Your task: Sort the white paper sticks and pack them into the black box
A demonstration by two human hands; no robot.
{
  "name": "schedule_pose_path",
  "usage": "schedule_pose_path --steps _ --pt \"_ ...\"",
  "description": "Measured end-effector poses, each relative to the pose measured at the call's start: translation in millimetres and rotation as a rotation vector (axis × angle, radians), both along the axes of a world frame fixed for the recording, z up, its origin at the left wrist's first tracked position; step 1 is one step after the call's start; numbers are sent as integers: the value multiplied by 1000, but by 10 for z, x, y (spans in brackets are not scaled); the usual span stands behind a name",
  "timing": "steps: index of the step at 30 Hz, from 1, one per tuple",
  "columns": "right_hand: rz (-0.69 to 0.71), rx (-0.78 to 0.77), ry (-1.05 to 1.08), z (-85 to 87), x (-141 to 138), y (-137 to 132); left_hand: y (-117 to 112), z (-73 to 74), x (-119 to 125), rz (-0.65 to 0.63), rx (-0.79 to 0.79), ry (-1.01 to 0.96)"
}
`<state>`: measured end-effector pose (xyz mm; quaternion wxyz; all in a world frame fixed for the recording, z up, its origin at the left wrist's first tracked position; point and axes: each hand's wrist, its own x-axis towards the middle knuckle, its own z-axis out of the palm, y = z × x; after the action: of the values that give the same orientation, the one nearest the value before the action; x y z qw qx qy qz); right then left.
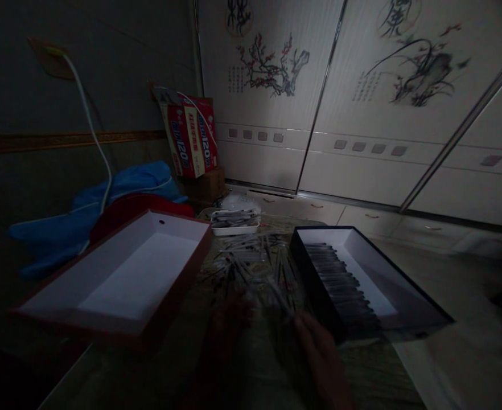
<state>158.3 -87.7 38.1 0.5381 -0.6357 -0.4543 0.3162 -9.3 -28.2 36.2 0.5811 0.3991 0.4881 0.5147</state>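
Observation:
A loose heap of thin pen-like sticks point(251, 265) lies on the tabletop point(251, 364), between two open boxes. My right hand point(317, 353) is at the bottom centre, gripping a few blurred sticks point(283, 299) that slant up and left. My left hand point(231, 322) is very dark and blurred, right at the near edge of the heap, so its grip is hidden. To the right, a black-rimmed box point(345, 285) holds a neat row of similar sticks point(340, 285). A red-rimmed, white-lined box point(123, 273) stands empty to the left.
A white tray point(234, 223) of more sticks stands behind the heap. Blue cloth point(93, 210) and a red item point(135, 210) lie behind the red box. A red-and-white carton point(189, 134) leans on a brown box point(204, 185), with a white cable point(93, 136) on the wall.

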Motion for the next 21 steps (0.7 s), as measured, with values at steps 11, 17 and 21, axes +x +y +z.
schedule_pose_path --steps 11,17,21 --pt "-2 -306 -1280 426 1906 1106 155 -317 -292 332 126 361" --pt "114 -378 -1320 222 1839 1448 185 -349 -327 351 119 357" --pt "110 -353 -1279 154 1799 1519 221 -371 -368 387 107 387"
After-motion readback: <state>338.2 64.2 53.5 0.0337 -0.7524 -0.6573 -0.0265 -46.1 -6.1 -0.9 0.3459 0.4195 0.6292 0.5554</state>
